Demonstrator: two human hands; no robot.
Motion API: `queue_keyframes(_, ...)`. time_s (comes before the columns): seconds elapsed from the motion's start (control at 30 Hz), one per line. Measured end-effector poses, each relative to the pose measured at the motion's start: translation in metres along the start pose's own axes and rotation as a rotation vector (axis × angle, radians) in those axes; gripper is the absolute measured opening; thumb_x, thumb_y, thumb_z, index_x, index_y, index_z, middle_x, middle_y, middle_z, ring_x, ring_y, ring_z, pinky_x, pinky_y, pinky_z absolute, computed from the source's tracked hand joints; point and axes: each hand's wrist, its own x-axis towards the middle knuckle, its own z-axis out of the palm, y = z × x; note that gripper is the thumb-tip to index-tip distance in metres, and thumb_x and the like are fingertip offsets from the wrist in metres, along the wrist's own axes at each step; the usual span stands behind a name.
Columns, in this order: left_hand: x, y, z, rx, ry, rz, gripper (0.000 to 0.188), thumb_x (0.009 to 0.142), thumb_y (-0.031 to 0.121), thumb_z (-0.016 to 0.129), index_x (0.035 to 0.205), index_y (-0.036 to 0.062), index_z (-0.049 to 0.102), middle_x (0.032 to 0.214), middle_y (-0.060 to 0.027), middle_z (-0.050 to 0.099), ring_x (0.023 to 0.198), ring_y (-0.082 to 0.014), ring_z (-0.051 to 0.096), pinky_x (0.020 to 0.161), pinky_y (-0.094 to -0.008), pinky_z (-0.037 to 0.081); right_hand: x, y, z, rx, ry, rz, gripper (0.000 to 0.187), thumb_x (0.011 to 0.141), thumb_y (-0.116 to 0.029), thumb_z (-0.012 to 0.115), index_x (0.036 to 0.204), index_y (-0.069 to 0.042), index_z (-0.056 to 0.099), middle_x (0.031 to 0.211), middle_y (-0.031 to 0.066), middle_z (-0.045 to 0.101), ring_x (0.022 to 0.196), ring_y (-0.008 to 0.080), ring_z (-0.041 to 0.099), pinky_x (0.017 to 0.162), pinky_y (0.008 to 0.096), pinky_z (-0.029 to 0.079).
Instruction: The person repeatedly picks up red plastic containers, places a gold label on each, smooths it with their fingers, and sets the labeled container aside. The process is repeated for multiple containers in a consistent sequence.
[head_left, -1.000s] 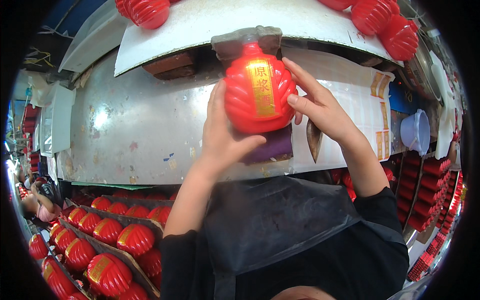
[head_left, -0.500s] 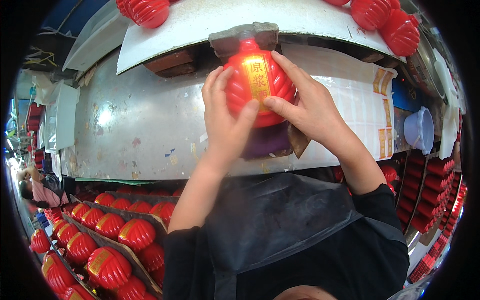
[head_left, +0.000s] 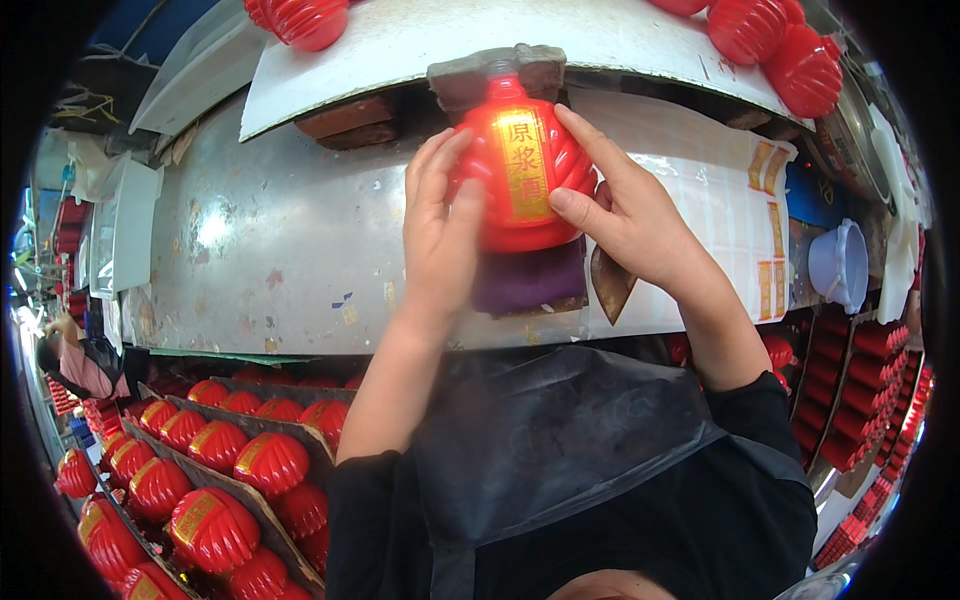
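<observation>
Right between our two hands sits one red bottle (head_left: 562,160), neck at a grey block (head_left: 540,70) on the far side. Our left hand (head_left: 440,230) is spread loosely along its left side; our right hand (head_left: 640,230) is wide too, fingers on the right side, thumb by the gold label (head_left: 525,160).

Left thumb's blurry, so we can't tell if it's touching. Our right hand partly covers one dark pointed thing (head_left: 612,285), and honestly we can't make out what it is.

Quick count: five gold strips (head_left: 765,165) on the right-hand white sheet (head_left: 680,250), one lavender bucket (head_left: 838,265) farther right, three far-right bottles (head_left: 745,30), one cut off. Near-left racked bottles (head_left: 215,530)? Too overlapped to count.
</observation>
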Motion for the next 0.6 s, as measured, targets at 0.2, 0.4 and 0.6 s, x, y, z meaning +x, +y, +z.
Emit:
queue_keyframes(0.2, 0.001, -0.003, 0.006, -0.051, 0.047, -0.016, 0.057, 0.099, 0.034, 0.07, 0.145, 0.0033, 0.056, 0.153, -0.0181, 0.044, 0.144, -0.0315, 0.043, 0.121, -0.0417, 0.035, 0.002, -0.005, 0.005, -0.082, 0.06, -0.053, 0.079, 0.096, -0.04, 0.068, 0.16, -0.004, 0.039, 0.148, 0.0283, 0.056, 0.131, 0.0427, 0.06, 0.11, 0.0423, 0.048)
queue_keyframes(0.4, 0.002, -0.002, 0.013, -0.054, 0.1, -0.029, 0.063, 0.086, 0.025, 0.085, 0.138, 0.0031, 0.058, 0.148, -0.0179, 0.047, 0.14, -0.0325, 0.047, 0.117, -0.0434, 0.04, 0.001, -0.006, 0.005, -0.088, 0.053, -0.011, 0.081, 0.095, -0.041, 0.069, 0.16, -0.004, 0.039, 0.147, 0.0293, 0.056, 0.129, 0.0431, 0.061, 0.108, 0.0432, 0.049)
queue_keyframes(0.6, 0.003, -0.001, 0.014, -0.047, 0.108, -0.015, 0.063, 0.083, 0.02, 0.087, 0.137, 0.003, 0.058, 0.146, -0.0174, 0.049, 0.137, -0.0316, 0.05, 0.115, -0.0422, 0.043, 0.001, -0.009, 0.005, -0.088, 0.063, -0.011, 0.082, 0.094, -0.042, 0.071, 0.159, -0.003, 0.041, 0.146, 0.0294, 0.057, 0.128, 0.0431, 0.062, 0.107, 0.0435, 0.05)
